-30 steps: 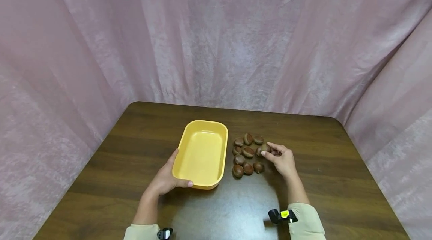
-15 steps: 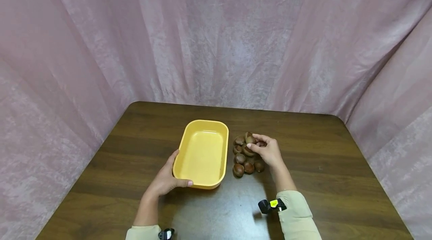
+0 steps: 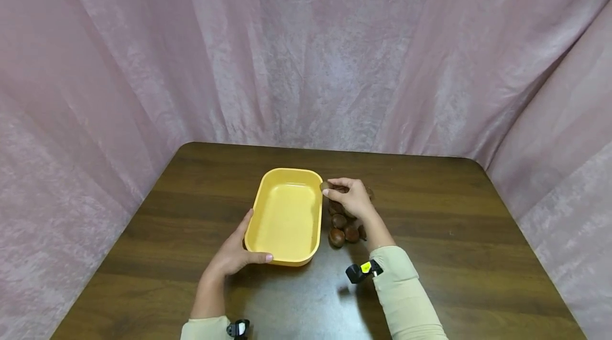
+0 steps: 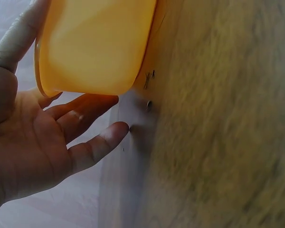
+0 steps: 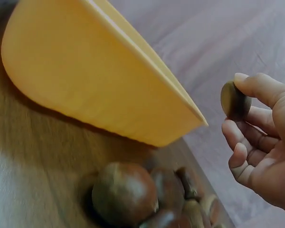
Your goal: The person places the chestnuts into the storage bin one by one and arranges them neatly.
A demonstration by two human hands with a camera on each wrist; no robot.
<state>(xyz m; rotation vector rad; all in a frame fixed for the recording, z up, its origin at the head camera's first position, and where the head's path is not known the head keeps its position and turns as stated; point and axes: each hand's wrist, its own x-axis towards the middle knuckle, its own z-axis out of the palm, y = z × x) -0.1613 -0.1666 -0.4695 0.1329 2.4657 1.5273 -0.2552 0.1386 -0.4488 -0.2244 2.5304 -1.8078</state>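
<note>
Here, a person's left hand (image 3: pixel 231 255) grips the near-left corner of a round-cornered yellow tray (image 3: pixel 287 218), thumb at the near rim. Well apart from it, just beside the tray's right rim, a raised chestnut (image 5: pixel 233 99) is pinched in the right hand (image 3: pixel 353 197), which partly hides more chestnuts (image 3: pixel 337 237) clustered on the wood-grain table (image 3: pixel 459 255).

Soft light; pale glare on the near tabletop (image 3: pixel 306 300); shadow beside the right sleeve (image 3: pixel 406 297); left wrist view blurred.

yellow tray (image 3: pixel 287 223), brown chestnuts (image 5: pixel 125 194), mottled pink curtain (image 3: pixel 306 53)
</note>
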